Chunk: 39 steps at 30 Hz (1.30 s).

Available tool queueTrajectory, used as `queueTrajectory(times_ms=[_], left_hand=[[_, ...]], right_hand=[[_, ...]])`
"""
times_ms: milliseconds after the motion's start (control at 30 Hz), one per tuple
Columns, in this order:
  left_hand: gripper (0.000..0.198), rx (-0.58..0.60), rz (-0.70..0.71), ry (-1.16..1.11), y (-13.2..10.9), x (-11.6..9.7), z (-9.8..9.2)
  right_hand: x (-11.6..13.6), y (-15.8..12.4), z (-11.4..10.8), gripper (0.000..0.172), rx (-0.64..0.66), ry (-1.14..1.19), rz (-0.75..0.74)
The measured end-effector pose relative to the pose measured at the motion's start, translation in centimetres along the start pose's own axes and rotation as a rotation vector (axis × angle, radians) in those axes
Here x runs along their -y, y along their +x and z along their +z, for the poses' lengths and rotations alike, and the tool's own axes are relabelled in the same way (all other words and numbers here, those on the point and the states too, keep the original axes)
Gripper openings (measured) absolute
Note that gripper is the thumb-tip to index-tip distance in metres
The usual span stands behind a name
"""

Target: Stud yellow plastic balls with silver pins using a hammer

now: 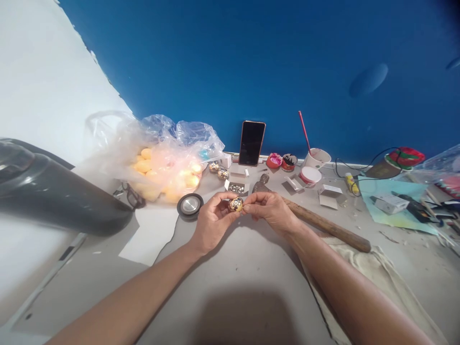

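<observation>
Both of my hands meet over the middle of the grey table [233,268]. My left hand [212,221] pinches a small round ball [235,204] covered in shiny gold and silver bits. My right hand [268,208] has its fingertips pressed against the ball's right side, fingers closed in a pinch. Two similar decorated balls [218,170] rest farther back, beside a small open box of shiny pieces [236,187]. A clear plastic bag of plain yellow balls [161,175] lies to the left.
A hammer with a wooden handle [323,223] lies behind my right hand. A round black lid [189,205] sits left of my left hand. A phone [251,143] leans on the blue wall. Cups [316,158], small boxes, cables and a beige cloth [359,268] crowd the right side.
</observation>
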<state>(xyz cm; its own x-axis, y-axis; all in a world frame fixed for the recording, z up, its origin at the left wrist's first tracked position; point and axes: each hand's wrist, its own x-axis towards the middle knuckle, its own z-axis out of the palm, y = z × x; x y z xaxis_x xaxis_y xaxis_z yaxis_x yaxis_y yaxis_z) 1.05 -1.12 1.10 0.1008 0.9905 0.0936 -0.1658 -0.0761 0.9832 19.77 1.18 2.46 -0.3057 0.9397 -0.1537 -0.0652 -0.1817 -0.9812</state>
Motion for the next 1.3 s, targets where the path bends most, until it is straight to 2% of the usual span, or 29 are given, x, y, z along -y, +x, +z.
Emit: queueTrajectory(times_ms=[200,433,600,867,1100,1300], left_hand=[[0.030,-0.011,0.111,0.060,-0.18,0.33,0.01],[0.026,0.007,0.314,0.174,-0.26,0.82,-0.25],[0.033,0.006,0.221,0.108,-0.32,0.40,-0.06],[0.038,0.023,0.109,0.116,-0.19,0.30,-0.20],[0.028,0.016,0.289,0.264,-0.14,0.16,-0.20],[0.029,0.019,0.307,0.260,-0.12,0.37,-0.26]], right_hand=[[0.01,-0.19,-0.17,0.019,0.036,-0.031,-0.019],[0.37,-0.29,0.02,0.024,0.000,0.013,0.004],[0.05,-0.17,0.01,0.033,0.069,0.194,0.063],[-0.07,-0.22,0.18,0.036,0.067,0.212,0.094],[-0.26,-0.23,0.26,0.031,0.059,0.193,0.092],[-0.07,-0.33,0.24,0.020,0.062,0.136,0.055]])
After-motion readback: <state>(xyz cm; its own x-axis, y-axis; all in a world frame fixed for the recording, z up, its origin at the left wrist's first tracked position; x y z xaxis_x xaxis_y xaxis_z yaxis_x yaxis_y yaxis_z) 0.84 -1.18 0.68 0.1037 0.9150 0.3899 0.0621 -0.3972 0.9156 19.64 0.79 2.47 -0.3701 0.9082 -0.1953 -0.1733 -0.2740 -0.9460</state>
